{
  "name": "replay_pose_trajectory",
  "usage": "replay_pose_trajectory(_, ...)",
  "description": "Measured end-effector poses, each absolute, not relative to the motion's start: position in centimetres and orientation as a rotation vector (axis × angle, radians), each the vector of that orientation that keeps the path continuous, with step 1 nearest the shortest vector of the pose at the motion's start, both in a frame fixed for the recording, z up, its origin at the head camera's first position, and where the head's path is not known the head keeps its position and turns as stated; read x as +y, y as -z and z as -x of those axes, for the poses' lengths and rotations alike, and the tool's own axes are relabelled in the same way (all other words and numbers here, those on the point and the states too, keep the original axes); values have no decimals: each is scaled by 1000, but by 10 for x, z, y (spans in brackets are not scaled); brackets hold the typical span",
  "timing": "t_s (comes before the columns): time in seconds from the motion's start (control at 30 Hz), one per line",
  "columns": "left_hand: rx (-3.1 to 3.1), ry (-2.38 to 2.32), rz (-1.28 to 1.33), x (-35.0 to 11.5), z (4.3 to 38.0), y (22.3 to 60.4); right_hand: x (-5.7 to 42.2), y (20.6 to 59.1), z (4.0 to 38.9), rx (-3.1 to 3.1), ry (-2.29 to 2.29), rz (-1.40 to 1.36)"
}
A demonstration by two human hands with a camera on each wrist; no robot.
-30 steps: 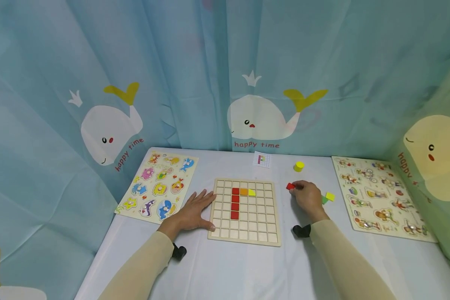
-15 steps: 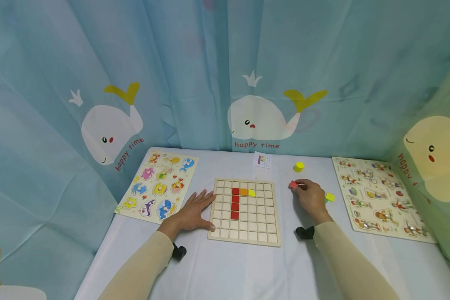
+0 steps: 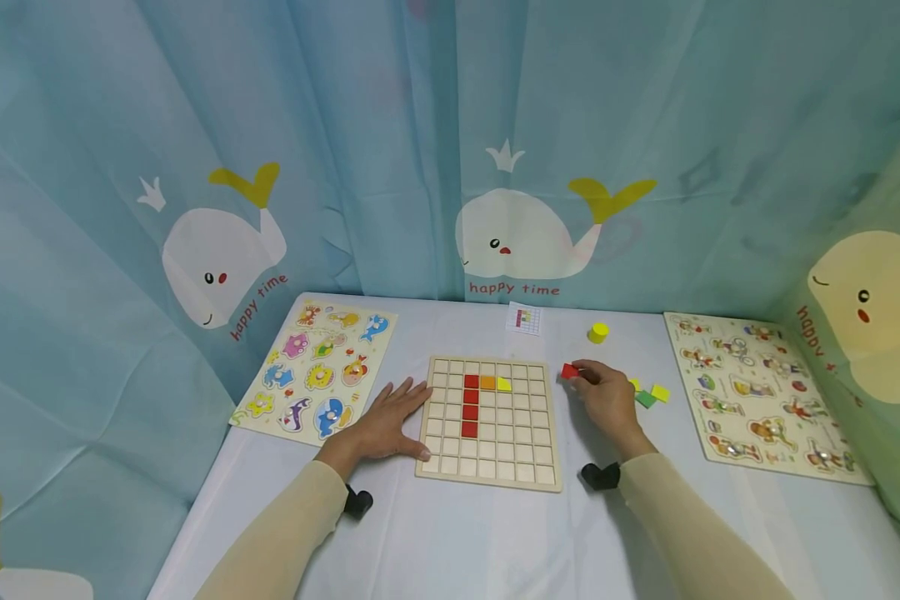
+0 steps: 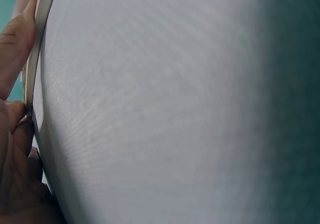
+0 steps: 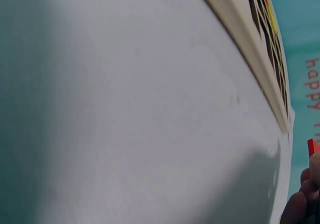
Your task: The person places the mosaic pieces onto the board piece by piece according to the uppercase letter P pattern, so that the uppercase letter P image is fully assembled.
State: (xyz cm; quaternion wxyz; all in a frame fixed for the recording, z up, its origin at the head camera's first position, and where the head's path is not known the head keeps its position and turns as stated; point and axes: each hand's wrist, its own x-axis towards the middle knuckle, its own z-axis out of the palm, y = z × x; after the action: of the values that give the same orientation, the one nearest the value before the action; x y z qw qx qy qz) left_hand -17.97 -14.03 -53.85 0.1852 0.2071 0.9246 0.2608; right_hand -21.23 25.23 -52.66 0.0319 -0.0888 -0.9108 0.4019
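Observation:
My right hand [image 3: 606, 398] pinches a red square tile [image 3: 569, 371] between thumb and fingers, just right of the wooden grid board [image 3: 450, 467]. The same tile [image 5: 312, 147] peeks out at the right edge of the right wrist view. Fingers spread, my left hand [image 3: 382, 425] rests against the board's left edge, its thumb on the lower left corner. In the left wrist view the thumb [image 4: 17, 42] lies over the board's rim [image 4: 37, 49]. A column of red tiles [image 3: 470, 413] sits in the grid, with an orange tile [image 3: 488, 383] and a yellow piece [image 3: 504, 384] beside the top one.
Right of my right hand lie a green tile [image 3: 646, 399] and a yellow tile [image 3: 660, 392]. A yellow cylinder [image 3: 597, 333] and a small pattern card [image 3: 523, 318] stand behind. Picture puzzle boards flank the grid, sea animals [image 3: 367, 354] left and figures [image 3: 720, 433] right.
My right hand first shifts slightly right, then moves left toward the grid with the red tile, uncovering more of the green and yellow tiles. My left hand stays in place.

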Motion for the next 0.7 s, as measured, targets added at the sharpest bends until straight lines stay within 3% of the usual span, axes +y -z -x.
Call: replay_pose_trajectory(0.7,2594,-740,-597,-141,180,536,208,516,182,-2805,-1351,75)
